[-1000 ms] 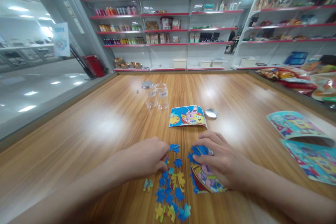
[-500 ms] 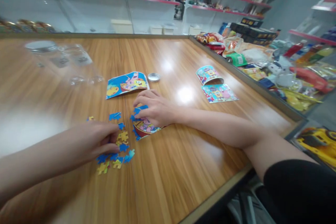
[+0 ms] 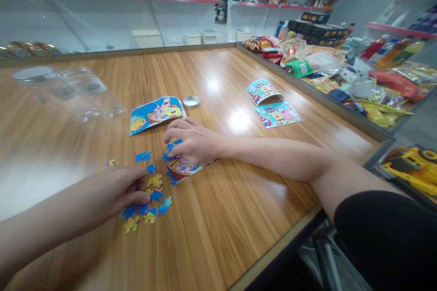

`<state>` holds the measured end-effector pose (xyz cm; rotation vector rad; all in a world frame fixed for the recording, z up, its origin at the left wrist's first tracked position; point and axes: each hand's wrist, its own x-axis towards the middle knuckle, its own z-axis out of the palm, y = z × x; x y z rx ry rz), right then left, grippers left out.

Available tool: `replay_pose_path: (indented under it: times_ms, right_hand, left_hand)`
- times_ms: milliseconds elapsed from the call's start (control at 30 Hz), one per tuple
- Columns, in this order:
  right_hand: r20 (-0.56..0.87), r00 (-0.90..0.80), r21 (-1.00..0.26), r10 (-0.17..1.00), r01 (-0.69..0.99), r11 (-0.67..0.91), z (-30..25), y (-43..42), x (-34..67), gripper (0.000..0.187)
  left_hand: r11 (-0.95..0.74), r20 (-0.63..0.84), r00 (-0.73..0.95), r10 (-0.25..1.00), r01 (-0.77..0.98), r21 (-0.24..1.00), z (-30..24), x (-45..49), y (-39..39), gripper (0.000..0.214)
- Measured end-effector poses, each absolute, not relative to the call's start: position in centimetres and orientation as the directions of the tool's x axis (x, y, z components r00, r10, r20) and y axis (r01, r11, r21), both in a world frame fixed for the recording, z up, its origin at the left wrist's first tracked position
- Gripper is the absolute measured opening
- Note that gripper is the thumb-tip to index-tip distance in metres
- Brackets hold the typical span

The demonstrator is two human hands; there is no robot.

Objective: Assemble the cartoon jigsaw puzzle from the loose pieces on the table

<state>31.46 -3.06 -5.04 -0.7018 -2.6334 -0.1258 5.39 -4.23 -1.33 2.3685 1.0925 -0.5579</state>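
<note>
Two bare hands rest on a wooden desk (image 3: 239,218), both among jigsaw parts that lie in from its near edge. The left hand (image 3: 116,188) lies over a scatter of loose puzzle pieces (image 3: 152,202), blue and yellow, its fingers curled with their tips on the pieces. Whether its grip pinches one cannot be told. The right hand (image 3: 193,142) reaches across from the near edge and sits on a joined puzzle section (image 3: 184,169). Its grip is spread, the fingers bent and their tips pressed down on the section's far side. That section lies just beside the loose pieces, on their right.

Toward the far edge from the right hand lies a cartoon picture card (image 3: 155,112), one corner curled up, with a small round metal lid (image 3: 191,101) just beside it. Two clear jars (image 3: 85,93) stand toward the left edge, blurred. Near the right edge lie two more picture cards (image 3: 278,113), one touching the other. Beyond that edge, snack packets (image 3: 303,61) are heaped. Past the near right corner sits a yellow toy vehicle (image 3: 409,170).
</note>
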Motion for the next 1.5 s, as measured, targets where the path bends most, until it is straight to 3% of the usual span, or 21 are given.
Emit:
replay_pose_path:
  times_ms: [200,1033,1500]
  right_hand:
    - [0.424,-0.788,-0.011,0.447,0.489,0.872,-4.78,-3.16,31.35,0.020]
    - [0.389,-0.789,-0.004,0.475,0.514,0.858,-4.81,-3.28,31.46,0.023]
    - [0.488,-0.771,-0.018,0.410,0.460,0.888,-5.19,-3.03,31.74,0.018]
  left_hand:
    - [-0.548,-0.529,0.608,0.592,0.785,0.289,-0.92,5.54,-4.40,0.025]
    - [-0.567,-0.552,0.557,0.621,0.805,0.175,-0.79,6.03,-4.48,0.021]
    - [-0.536,-0.503,0.610,0.612,0.788,0.302,-0.94,5.39,-4.58,0.019]
